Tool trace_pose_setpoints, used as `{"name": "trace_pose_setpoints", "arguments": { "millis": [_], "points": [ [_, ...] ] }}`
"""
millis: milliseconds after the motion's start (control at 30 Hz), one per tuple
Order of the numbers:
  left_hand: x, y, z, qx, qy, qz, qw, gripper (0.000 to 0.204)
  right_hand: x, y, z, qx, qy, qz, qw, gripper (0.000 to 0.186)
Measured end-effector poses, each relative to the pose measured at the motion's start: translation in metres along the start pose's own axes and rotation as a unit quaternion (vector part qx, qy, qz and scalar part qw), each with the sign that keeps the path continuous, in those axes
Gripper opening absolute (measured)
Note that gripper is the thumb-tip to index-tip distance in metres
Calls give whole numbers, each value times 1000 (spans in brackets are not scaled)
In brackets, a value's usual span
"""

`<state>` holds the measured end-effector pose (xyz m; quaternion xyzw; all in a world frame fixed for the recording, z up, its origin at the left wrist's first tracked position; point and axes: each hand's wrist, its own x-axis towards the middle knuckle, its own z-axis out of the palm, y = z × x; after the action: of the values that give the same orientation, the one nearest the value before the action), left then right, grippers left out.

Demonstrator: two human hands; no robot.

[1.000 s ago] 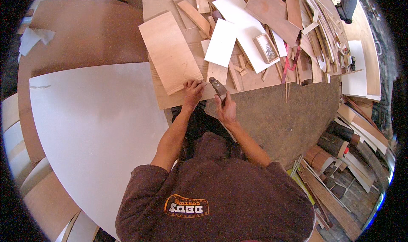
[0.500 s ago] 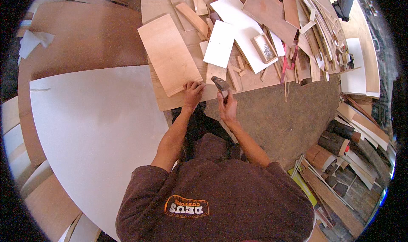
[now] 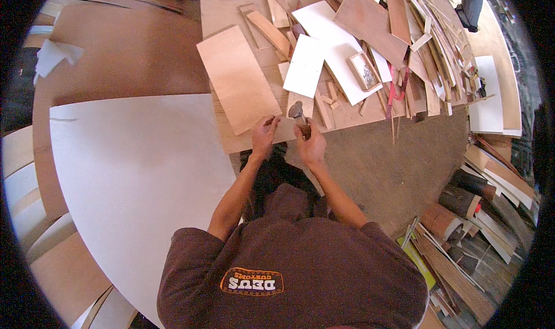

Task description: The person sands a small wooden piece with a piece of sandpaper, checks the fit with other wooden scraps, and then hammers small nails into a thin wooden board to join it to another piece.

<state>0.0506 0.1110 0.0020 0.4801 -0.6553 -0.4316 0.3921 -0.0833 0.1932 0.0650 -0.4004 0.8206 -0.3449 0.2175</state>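
Observation:
My right hand (image 3: 312, 147) grips a hammer (image 3: 296, 110) by its handle, with the metal head pointing up and away from me over the table's near edge. Close by on its left, my left hand (image 3: 264, 137) is closed in a pinch at the near right corner of a light brown wooden board (image 3: 240, 77). Whatever those fingertips hold, if anything, is too small to make out. The board lies flat on the wooden worktable (image 3: 234, 144). Just beyond the hammer rest a small white panel (image 3: 304, 66) and some short wood strips.
Offcuts, a large white board (image 3: 329, 40) and a small wooden box of metal pieces (image 3: 363, 72) cover the table's right part. A big white sheet (image 3: 139, 173) lies to my left. Rolls and scraps (image 3: 457, 205) sit on the floor at right. Another person (image 3: 471, 5) is at far right.
My left hand's fingers have gone from lying on the board's corner to a pinch there. The hammer has turned in my right hand, its head now more upright. The whole view has shifted slightly.

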Motion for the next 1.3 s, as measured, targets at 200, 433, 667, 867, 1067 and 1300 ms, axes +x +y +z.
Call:
{"name": "trace_pose_setpoints", "arguments": {
  "millis": [200,433,667,867,1067,1300],
  "points": [
    [16,115,-80,-200,33,-160,966,27,24,-18,17,-14,-2,-12,1000,49],
    [28,180,-143,-209,68,-109,969,44,69,-68,68,0,-99,-25,995,60],
    [74,190,-179,-254,63,-59,963,39,104,-99,102,14,-58,-105,993,61],
    [136,185,-218,-102,29,86,991,34,127,-81,125,-81,-11,-90,993,61],
    [193,151,-240,-231,-54,56,970,26,120,-99,123,-190,-32,-55,980,49],
    [224,87,-219,-241,-235,-42,941,18,90,-176,97,-9,105,-59,993,44]
  ]
}}
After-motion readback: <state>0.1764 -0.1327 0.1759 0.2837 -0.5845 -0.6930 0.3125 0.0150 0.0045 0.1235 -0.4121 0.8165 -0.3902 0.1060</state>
